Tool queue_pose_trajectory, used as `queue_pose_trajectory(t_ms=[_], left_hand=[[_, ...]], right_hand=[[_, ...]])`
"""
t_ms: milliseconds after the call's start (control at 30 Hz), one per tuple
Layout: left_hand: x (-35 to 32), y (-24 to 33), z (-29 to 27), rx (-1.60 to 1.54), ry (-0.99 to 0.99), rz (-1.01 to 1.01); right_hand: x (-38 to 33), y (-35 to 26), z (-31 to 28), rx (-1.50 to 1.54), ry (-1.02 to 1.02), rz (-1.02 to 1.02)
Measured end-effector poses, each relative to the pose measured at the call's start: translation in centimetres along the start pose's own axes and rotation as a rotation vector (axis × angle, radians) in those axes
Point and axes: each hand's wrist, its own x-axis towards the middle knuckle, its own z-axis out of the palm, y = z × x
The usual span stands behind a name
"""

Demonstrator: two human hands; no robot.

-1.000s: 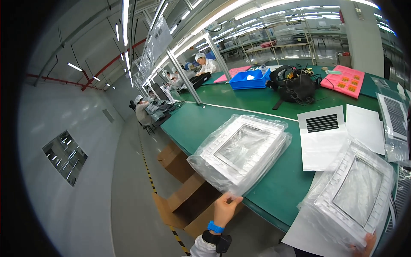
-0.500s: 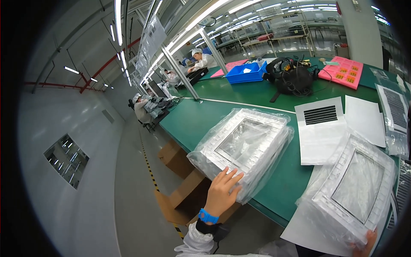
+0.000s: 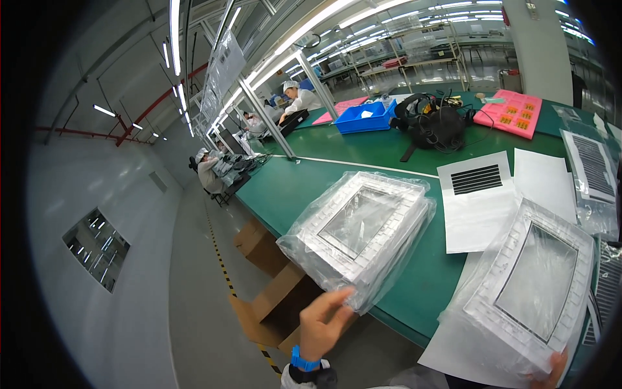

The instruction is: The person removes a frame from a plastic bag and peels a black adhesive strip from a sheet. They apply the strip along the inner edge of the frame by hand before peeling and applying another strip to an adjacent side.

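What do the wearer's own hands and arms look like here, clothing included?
Both hands are ungloved. The left hand has a bright blue wristband, then a black band and a white sleeve. Of the right hand, only part shows at the lower right; its wrist and sleeve cannot be made out.

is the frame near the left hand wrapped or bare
Wrapped: wrinkled clear plastic covers the white frame and spreads past its edges.

Green tabletop (image 3: 422,285) lies bare between bagged stack (image 3: 358,223) and striped sheet (image 3: 477,214); blue bin (image 3: 358,122) and cabled black gear (image 3: 444,131) obstruct beyond
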Motion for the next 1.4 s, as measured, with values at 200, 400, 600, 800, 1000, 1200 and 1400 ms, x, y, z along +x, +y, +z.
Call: queue_pose_trajectory(t_ms=[200,400,600,800,1000,1200,1400], left_hand=[[-1.5,3.4,6.1,-0.887,-0.821,-0.446],[-0.7,2.0,9.0,-1.037,-1.189,-0.714],[1.3,4.6,4.7,-1.054,-0.872,-0.83],[5.2,3.7,-0.2,-1.097,-0.412,-0.6],[10.7,-3.5,-0.7,-1.185,-0.162,-0.609],[11.3,-8.4,0.1,-1.31,-0.106,-0.729],[9.8,-9.0,0.4,-1.283,-0.033,-0.745]], right_hand=[[0.5,-5.5,0.9,-0.096,-0.038,-0.139],[3.8,-13.5,4.5,-0.211,-0.022,-0.457],[9.1,-24.1,11.6,0.813,0.778,0.116],[7.4,-18.5,7.0,0.923,-0.176,0.057],[7.2,-20.2,9.2,0.637,0.025,0.235],[6.9,-19.7,8.6,0.68,0.021,0.23],[6.6,-19.4,8.4,0.699,0.012,0.249]])
